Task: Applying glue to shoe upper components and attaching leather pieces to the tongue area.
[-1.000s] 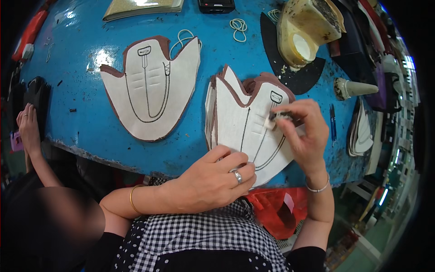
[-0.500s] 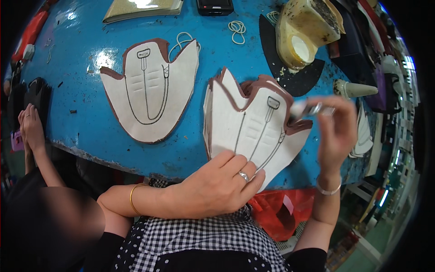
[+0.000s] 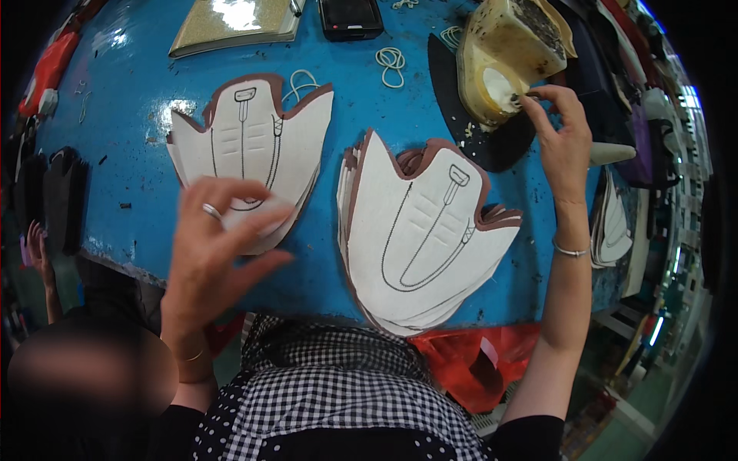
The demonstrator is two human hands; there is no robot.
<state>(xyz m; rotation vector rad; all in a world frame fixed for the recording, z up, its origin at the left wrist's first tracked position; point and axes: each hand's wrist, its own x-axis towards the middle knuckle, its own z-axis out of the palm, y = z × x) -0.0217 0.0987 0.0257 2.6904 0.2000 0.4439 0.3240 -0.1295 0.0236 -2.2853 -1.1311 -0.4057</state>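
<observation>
My left hand (image 3: 223,250), slightly blurred, is held with thumb and fingers apart over the lower part of the left stack of white, brown-edged shoe-upper pieces (image 3: 244,157). It covers part of that stack's stitched outline. At the yellowed glue pot (image 3: 475,65), my right hand (image 3: 561,131) pinches a small brush (image 3: 517,99), its end at the round opening of white glue (image 3: 501,86). Most of the brush is hidden by the fingers. Between my arms lies a second stack of shoe-upper pieces (image 3: 430,230), untouched, its top piece marked with stitched lines.
A black sheet (image 3: 492,150) lies under the pot. Pale cord (image 3: 390,67), a black device (image 3: 350,18) and a gold-covered book (image 3: 234,27) sit at the far side. A pale cone (image 3: 611,154) is at right. Another person's hand (image 3: 38,250) shows at far left.
My left hand has left the right stack and moved left over the other one. My right hand has carried the brush from the right stack's edge up to the glue pot.
</observation>
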